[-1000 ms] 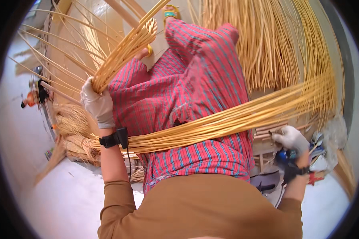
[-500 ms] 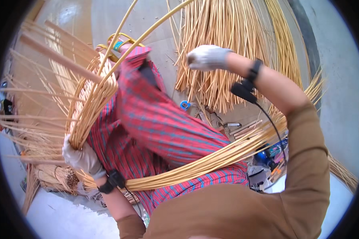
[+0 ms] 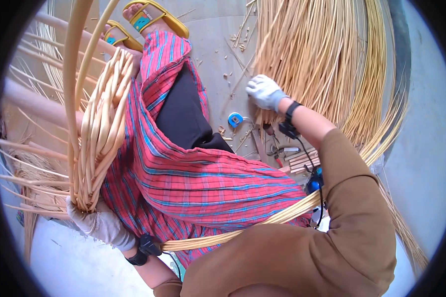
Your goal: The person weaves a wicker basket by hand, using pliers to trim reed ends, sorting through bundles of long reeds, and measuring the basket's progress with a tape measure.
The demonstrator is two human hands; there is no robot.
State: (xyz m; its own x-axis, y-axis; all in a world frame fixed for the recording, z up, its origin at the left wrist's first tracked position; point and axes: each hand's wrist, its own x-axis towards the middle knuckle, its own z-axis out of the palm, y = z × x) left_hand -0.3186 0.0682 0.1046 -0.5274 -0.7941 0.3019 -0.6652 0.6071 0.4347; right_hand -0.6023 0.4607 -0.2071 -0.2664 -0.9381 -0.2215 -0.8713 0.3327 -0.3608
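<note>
My left hand (image 3: 100, 223), in a pale work glove, is closed around the lower edge of a woven wicker piece (image 3: 103, 133). This braided piece leans along my left leg, with long loose rods (image 3: 82, 54) standing out from it. My right hand (image 3: 265, 93), also gloved, is at the near left side of a large spread of cane rods (image 3: 302, 54). Its fingers are curled, and whatever they hold is hidden. A band of long canes (image 3: 277, 216) runs across my lap and passes beneath both arms.
A blue tape measure (image 3: 235, 120) lies on the floor left of hand tools (image 3: 285, 149) and short wooden sticks (image 3: 302, 161). Offcuts (image 3: 240, 44) are scattered near the canes. My feet wear yellow sandals (image 3: 176, 22). At far left lies another bundle of fibres (image 3: 34, 183).
My right hand has come down and nearer, to the side of the cane spread. The wicker piece appears larger and more upright, with my left hand still on its edge. The lap canes have settled lower.
</note>
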